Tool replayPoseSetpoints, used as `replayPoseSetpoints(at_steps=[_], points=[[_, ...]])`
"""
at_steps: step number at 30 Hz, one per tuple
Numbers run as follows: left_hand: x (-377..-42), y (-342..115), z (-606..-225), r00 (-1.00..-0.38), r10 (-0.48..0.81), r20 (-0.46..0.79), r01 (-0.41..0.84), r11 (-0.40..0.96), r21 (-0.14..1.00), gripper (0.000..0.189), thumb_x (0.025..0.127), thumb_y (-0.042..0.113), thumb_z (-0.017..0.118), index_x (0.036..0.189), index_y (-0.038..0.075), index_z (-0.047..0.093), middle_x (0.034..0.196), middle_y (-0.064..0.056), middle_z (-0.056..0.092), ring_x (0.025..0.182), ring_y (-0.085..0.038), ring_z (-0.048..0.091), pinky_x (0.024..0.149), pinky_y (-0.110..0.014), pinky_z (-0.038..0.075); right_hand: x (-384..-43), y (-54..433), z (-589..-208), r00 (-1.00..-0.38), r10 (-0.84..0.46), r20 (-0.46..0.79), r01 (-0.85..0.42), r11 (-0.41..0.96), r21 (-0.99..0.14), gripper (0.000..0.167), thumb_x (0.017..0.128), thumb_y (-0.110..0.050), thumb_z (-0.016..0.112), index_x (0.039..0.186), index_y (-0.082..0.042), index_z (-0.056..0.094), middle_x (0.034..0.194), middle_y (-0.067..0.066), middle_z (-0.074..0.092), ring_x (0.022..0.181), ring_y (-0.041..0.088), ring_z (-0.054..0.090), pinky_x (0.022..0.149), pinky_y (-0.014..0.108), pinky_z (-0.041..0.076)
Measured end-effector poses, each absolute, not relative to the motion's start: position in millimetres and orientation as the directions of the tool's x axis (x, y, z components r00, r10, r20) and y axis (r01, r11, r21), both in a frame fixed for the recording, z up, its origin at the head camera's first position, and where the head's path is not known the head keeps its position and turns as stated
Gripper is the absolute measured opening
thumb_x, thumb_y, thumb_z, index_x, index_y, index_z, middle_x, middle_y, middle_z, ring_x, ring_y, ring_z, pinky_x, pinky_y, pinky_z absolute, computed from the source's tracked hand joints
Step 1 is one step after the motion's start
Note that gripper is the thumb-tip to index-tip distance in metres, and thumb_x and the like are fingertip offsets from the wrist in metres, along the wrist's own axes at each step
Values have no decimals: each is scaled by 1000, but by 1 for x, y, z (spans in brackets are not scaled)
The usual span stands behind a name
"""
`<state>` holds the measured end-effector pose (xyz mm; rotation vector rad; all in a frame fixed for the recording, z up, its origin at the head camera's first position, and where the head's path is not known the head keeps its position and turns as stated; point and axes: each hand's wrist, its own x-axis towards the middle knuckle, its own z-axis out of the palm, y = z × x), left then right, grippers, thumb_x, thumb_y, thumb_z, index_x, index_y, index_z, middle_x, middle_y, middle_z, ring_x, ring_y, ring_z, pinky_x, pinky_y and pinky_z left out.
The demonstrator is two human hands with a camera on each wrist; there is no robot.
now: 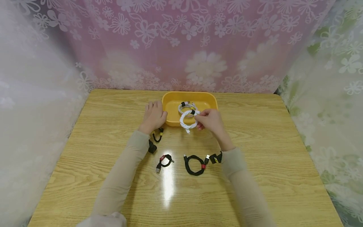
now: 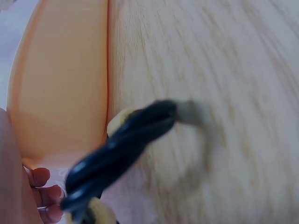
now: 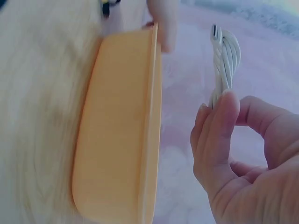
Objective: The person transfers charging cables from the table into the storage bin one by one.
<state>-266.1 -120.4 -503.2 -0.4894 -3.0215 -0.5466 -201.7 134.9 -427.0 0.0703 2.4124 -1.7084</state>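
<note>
In the head view my right hand point(image 1: 211, 121) pinches a coiled white cable point(image 1: 183, 121) above the front rim of a yellow plastic bin point(image 1: 173, 123). A black strap binds that coil. The right wrist view shows the white cable point(image 3: 226, 58) upright between thumb and fingers, beyond the bin's wall point(image 3: 117, 126). Inside the bin lies another coiled white cable point(image 1: 181, 108), partly hidden by the held one. My left hand point(image 1: 153, 116) grips the bin's left rim, its curled fingers point(image 2: 49, 196) visible in the left wrist view.
Nearer on the wooden table point(image 1: 255, 189) lie a small black cable point(image 1: 165, 162) and a larger black coil point(image 1: 195, 165), both with red straps. A black cable with yellow bands point(image 1: 157, 135) sits by the left wrist. Floral curtains point(image 1: 181, 47) surround the table.
</note>
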Motion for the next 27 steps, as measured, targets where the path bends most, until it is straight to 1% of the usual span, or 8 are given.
replayPoseSetpoints(at_steps=[6, 9, 11, 14, 16, 18, 21, 27], points=[[-265, -120, -502, -949, 306, 77, 314, 888, 335, 19, 100, 23, 35, 94, 6, 38, 92, -13, 38, 88, -33, 30, 82, -43, 20, -231, 152, -428, -983, -22, -184, 166, 339, -926, 16, 89, -8, 65, 85, 7, 63, 61, 9, 64, 50, 16, 63, 72, 53, 56], [-264, -120, -502, -949, 306, 77, 314, 888, 336, 19, 100, 24, 34, 94, 6, 38, 93, -13, 38, 88, -33, 29, 82, -43, 20, -242, 157, -431, -981, -8, -195, 180, 350, -919, 19, 89, -8, 64, 78, 7, 61, 60, 9, 63, 51, 19, 65, 72, 52, 56], [-264, -120, -501, -949, 306, 79, 314, 888, 336, 19, 100, 24, 34, 94, 6, 39, 93, -13, 39, 88, -33, 30, 82, -43, 20, -248, 158, -432, -977, -3, -213, 197, 361, -911, 22, 90, -9, 65, 74, 6, 60, 60, 10, 63, 55, 24, 67, 73, 52, 56], [-264, -120, -502, -949, 307, 77, 315, 887, 339, 19, 100, 24, 34, 95, 6, 39, 93, -13, 39, 88, -33, 29, 82, -43, 19, -256, 159, -438, -967, 3, -255, 238, 371, -898, 25, 90, -10, 65, 70, 3, 58, 60, 10, 63, 57, 26, 68, 75, 51, 56], [-264, -120, -502, -948, 309, 77, 316, 885, 341, 19, 100, 24, 34, 96, 6, 39, 93, -13, 39, 89, -33, 29, 82, -43, 20, -261, 160, -443, -961, 4, -275, 256, 379, -889, 26, 90, -9, 65, 68, 3, 57, 60, 11, 63, 56, 25, 67, 72, 49, 57], [-265, -119, -503, -948, 309, 77, 317, 885, 340, 19, 100, 24, 33, 96, 7, 38, 94, -13, 39, 89, -33, 29, 82, -43, 20, -267, 161, -449, -957, 12, -291, 272, 400, -875, 26, 90, -8, 65, 68, 2, 57, 59, 10, 63, 51, 21, 66, 68, 44, 58], [-265, -119, -503, -948, 308, 82, 317, 885, 341, 18, 100, 24, 34, 95, 7, 38, 93, -12, 38, 89, -33, 30, 83, -43, 20, -271, 161, -457, -953, 24, -301, 280, 448, -849, 25, 89, -7, 65, 67, 2, 57, 59, 11, 64, 49, 19, 65, 59, 36, 58], [-266, -120, -504, -949, 301, 96, 316, 884, 345, 17, 100, 22, 35, 94, 6, 38, 91, -13, 38, 88, -33, 30, 81, -44, 20, -274, 156, -463, -970, 13, -242, 190, 661, -726, 36, 91, -14, 66, 58, -2, 57, 58, 13, 66, 48, 19, 65, 51, 31, 54]])
